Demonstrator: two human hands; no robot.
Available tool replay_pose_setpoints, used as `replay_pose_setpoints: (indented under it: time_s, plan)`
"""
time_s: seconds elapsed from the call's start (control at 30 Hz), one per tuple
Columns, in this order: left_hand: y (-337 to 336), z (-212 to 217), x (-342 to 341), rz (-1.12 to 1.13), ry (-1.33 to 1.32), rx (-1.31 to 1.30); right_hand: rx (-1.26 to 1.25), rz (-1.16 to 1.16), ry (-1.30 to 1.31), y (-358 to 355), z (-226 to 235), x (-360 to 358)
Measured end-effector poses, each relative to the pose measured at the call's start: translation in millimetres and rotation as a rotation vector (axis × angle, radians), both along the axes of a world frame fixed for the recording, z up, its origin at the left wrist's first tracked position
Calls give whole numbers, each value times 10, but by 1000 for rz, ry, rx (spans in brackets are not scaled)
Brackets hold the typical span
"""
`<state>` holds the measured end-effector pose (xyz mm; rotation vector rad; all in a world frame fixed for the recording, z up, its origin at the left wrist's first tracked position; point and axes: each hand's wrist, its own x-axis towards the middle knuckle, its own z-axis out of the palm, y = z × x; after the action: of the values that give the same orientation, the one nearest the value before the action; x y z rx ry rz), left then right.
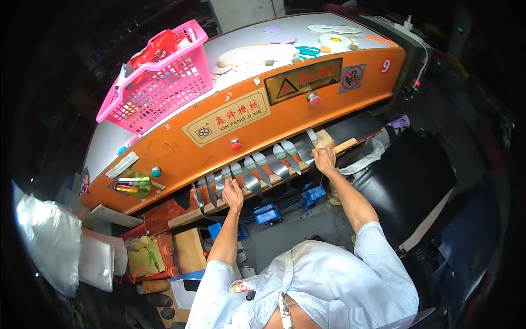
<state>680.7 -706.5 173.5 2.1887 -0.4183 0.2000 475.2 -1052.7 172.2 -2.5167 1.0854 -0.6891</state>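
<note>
Reaching forward, both hands are resting on a row of grey curved strips (263, 167) lying along the wooden ledge (186, 216) under the orange machine (181, 148). Left hand (233, 194) is pressing fingers down on strips near the row's left end; right hand (324, 160) is closing on a strip at its right end. Row is spanning between them. Pink basket (159, 82) is sitting on the machine's top.
</note>
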Motion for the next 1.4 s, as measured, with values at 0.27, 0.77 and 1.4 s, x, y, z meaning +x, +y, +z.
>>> replay_pose_setpoints:
  time_s: [0.27, 0.77, 1.4]
  plan:
    - [415, -172, -818, -34, 125, -43, 2, 43, -94, 477, -160, -864]
    - [-846, 410, -1383, -708, 4, 216, 31, 181, 123, 1009, 542, -200]
    - [-718, 293, -2063, -698, 2, 364, 65, -157, 196, 38, 359, -2314]
